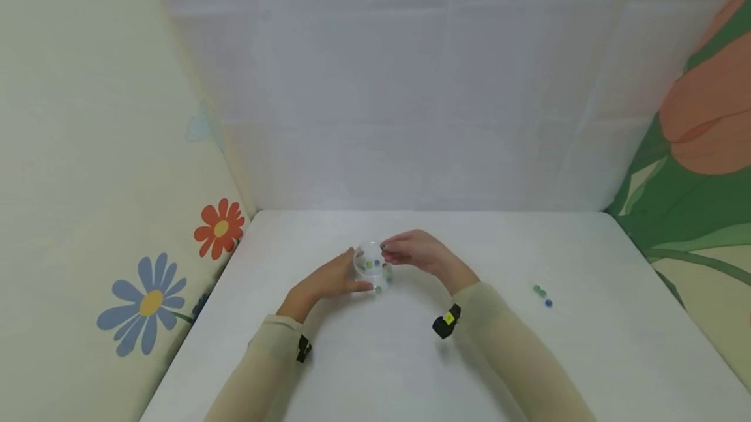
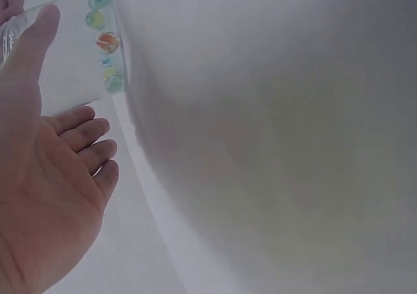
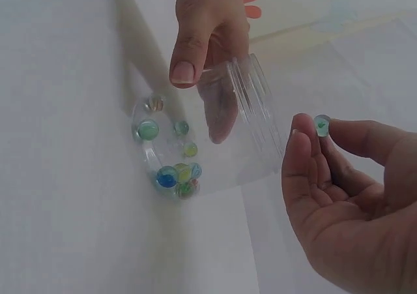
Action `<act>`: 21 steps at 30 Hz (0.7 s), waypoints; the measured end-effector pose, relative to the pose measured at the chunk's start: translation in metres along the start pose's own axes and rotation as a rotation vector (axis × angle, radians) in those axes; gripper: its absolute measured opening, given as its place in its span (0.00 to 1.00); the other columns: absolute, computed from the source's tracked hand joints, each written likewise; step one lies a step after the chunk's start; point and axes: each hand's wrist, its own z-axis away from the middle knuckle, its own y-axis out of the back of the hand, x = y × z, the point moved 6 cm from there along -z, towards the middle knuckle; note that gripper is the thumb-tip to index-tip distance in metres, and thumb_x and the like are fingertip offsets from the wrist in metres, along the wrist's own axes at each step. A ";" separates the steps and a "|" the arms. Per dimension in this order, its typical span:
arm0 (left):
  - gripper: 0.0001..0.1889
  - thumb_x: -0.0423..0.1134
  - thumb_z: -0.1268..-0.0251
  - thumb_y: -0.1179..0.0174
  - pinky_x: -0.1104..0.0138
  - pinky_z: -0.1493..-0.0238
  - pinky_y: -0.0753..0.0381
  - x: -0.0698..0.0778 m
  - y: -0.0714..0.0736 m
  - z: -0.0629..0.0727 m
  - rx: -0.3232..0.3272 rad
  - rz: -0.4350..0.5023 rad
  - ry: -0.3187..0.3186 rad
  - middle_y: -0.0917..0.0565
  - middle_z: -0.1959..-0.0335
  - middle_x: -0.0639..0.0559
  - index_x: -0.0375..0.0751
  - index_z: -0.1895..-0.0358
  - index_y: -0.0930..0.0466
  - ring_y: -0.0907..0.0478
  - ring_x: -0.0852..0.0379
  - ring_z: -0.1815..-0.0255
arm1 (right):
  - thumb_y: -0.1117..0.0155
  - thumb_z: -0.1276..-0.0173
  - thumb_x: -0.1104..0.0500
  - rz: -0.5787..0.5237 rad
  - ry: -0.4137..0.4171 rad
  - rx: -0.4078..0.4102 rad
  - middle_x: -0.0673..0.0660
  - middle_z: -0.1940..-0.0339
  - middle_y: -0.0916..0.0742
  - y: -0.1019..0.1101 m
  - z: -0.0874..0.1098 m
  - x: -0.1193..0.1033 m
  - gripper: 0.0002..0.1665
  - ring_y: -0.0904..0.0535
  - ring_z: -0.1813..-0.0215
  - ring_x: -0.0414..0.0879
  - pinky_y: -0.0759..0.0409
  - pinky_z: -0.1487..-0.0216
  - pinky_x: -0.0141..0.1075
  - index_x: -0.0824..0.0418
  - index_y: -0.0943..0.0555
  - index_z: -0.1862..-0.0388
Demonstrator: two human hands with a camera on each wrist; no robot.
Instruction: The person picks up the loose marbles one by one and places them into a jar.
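Note:
A clear plastic jar (image 3: 228, 157) with a threaded rim stands upright on the table, several coloured glass marbles (image 3: 167, 176) lying on its bottom. My left hand (image 1: 337, 276) grips the jar from the left, its thumb (image 3: 187, 59) along the near wall and the other fingers round the far side. At the jar's mouth, my right hand (image 1: 419, 252) pinches a green marble (image 3: 321, 125) between thumb and fingertips. In the left wrist view, an orange-streaked marble (image 2: 107, 42) shows among the green ones through the jar's wall.
To the right on the white table (image 1: 375, 370) lie two green marbles (image 1: 539, 291) and a blue marble (image 1: 548, 303) in a short row. Behind the table hangs a pale cloth (image 1: 411, 83); flower-patterned cloths (image 1: 150, 304) flank both sides.

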 end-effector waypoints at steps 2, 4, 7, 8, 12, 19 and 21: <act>0.60 0.65 0.41 0.32 0.48 0.20 0.46 0.000 -0.001 -0.002 -0.007 -0.008 0.002 0.48 0.20 0.31 0.26 0.21 0.54 0.49 0.37 0.19 | 0.41 0.24 0.65 0.043 0.012 0.003 0.72 0.46 0.14 0.000 -0.002 -0.001 0.18 0.13 0.59 0.43 0.14 0.48 0.36 0.76 0.21 0.41; 0.61 0.66 0.41 0.32 0.48 0.20 0.46 -0.001 -0.001 -0.003 -0.013 -0.016 0.005 0.48 0.20 0.31 0.26 0.21 0.54 0.49 0.38 0.19 | 0.41 0.24 0.64 0.106 0.027 0.012 0.70 0.49 0.13 0.000 -0.002 -0.002 0.17 0.13 0.59 0.43 0.14 0.48 0.36 0.75 0.20 0.42; 0.61 0.66 0.42 0.32 0.48 0.20 0.46 -0.002 -0.001 -0.004 -0.021 -0.011 0.011 0.49 0.19 0.32 0.27 0.20 0.55 0.49 0.38 0.19 | 0.38 0.25 0.63 0.197 0.033 0.029 0.64 0.55 0.11 -0.002 -0.001 -0.006 0.16 0.13 0.59 0.44 0.13 0.50 0.35 0.72 0.17 0.45; 0.62 0.66 0.42 0.32 0.47 0.20 0.45 -0.003 -0.001 -0.004 -0.023 -0.004 0.014 0.49 0.19 0.32 0.27 0.20 0.55 0.49 0.38 0.19 | 0.38 0.25 0.62 0.228 0.032 0.036 0.63 0.56 0.10 -0.003 -0.001 -0.008 0.16 0.13 0.60 0.44 0.13 0.51 0.35 0.71 0.17 0.46; 0.62 0.66 0.42 0.32 0.48 0.21 0.44 -0.004 -0.001 -0.002 -0.025 0.000 0.015 0.49 0.19 0.33 0.29 0.20 0.56 0.48 0.39 0.19 | 0.36 0.26 0.59 0.329 0.012 0.054 0.58 0.60 0.10 -0.007 0.003 -0.015 0.16 0.12 0.60 0.44 0.13 0.49 0.37 0.68 0.15 0.46; 0.59 0.63 0.41 0.31 0.45 0.23 0.39 0.001 0.002 -0.001 -0.007 0.017 -0.025 0.45 0.21 0.31 0.27 0.21 0.54 0.43 0.37 0.21 | 0.37 0.25 0.56 0.505 0.022 0.073 0.54 0.59 0.10 -0.010 0.007 -0.025 0.16 0.14 0.57 0.44 0.17 0.40 0.47 0.62 0.15 0.44; 0.59 0.62 0.41 0.30 0.46 0.24 0.38 0.002 0.002 0.000 -0.009 0.023 -0.030 0.44 0.21 0.31 0.28 0.20 0.53 0.42 0.37 0.22 | 0.37 0.25 0.56 0.552 0.046 0.060 0.57 0.56 0.10 -0.013 0.009 -0.028 0.17 0.14 0.56 0.46 0.17 0.41 0.48 0.62 0.16 0.44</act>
